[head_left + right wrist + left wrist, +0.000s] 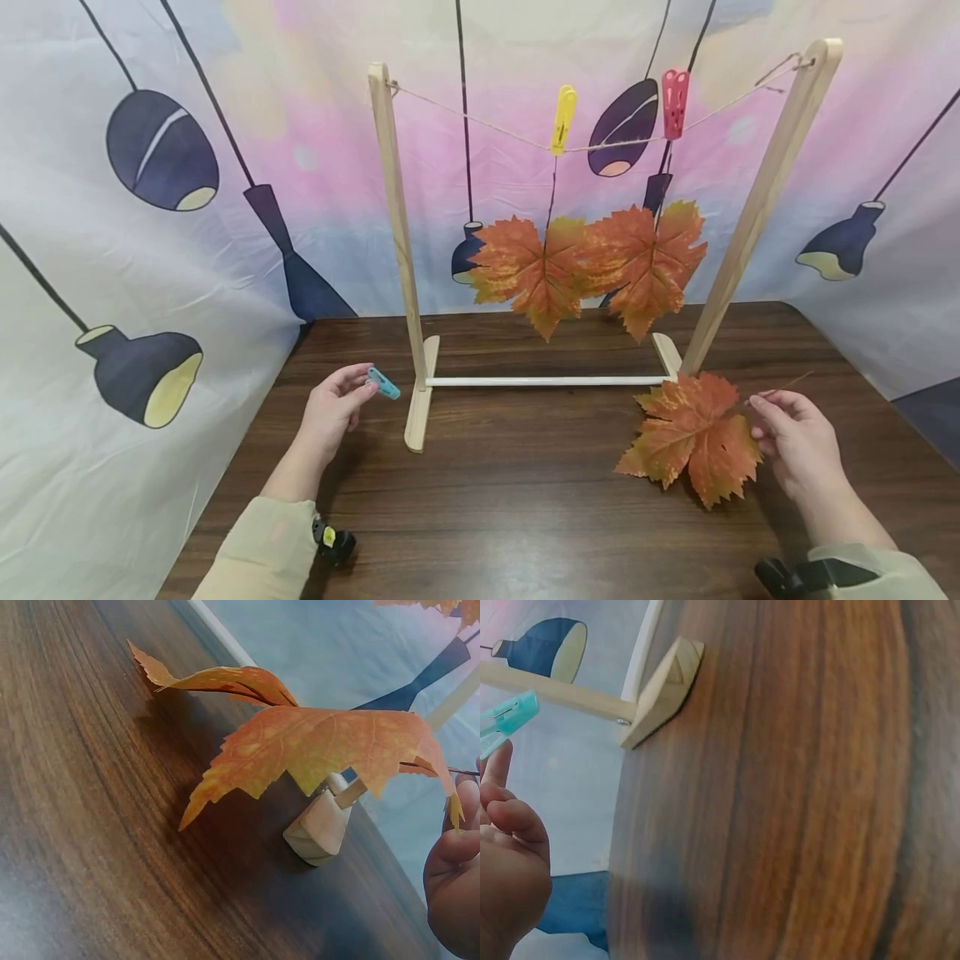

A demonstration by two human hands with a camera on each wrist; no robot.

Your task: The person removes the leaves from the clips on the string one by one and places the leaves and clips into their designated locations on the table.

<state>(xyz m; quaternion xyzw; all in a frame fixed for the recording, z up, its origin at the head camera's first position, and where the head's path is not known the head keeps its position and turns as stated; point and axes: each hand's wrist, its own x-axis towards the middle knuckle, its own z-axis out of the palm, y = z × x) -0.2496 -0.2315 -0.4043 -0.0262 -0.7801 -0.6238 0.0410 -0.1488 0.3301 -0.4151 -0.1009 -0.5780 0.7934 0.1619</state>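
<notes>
Between thumb and fingers, my left hand [334,410] pinches a light-blue clothespin [384,383], left of the wooden stand. In the left wrist view that clothespin [510,720] juts out past the fingertips. My right hand [802,442] pinches the thin stem of an orange maple leaf [693,437] at the right. Its blade spreads leftward over the table, overlapping the stand's right foot in the head view. The right wrist view shows the leaf [322,746] edge-on and curved. Two similar leaves hang from the twine [480,122], under a yellow clothespin [563,121] and a red clothespin [675,104].
The stand has a left post [397,225], a right post [761,208] and a white crossbar [547,382] low between them. Its left foot [420,417] rests on the dark wood table [510,500]. A printed cloth [300,50] with lamp pictures hangs behind.
</notes>
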